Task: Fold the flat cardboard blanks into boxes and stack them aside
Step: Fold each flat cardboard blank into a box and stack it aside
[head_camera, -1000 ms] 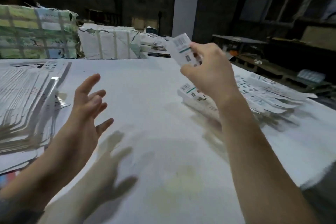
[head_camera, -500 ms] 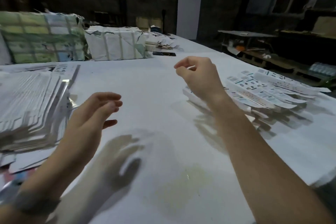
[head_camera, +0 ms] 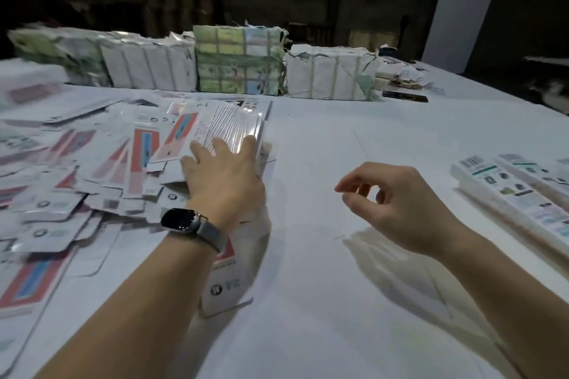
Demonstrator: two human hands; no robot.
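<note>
Left hand (head_camera: 221, 175) lies flat, fingers straight and spread wide, on the fanned stack of flat blanks (head_camera: 228, 126), fingertips on the top sheets; judging by the pose, it is reaching to slide one blank off the pile for the next fold. The stack sits directly under and ahead of that hand, with more loose blanks (head_camera: 77, 169) scattered to its outer side across the surface (head_camera: 354, 301). A watch (head_camera: 180, 220) is on the left wrist. Right hand (head_camera: 397, 203) hovers above the surface, empty, fingers loosely curled with thumb and index near each other, holding nothing, probably waiting to take the blank. Finished folded boxes (head_camera: 511, 194) lie in a row beyond the right hand's outer side, well apart from it, so stacked aside already. Wrapped bundles (head_camera: 240, 58) stand far ahead of both hands, likely unopened stock.
</note>
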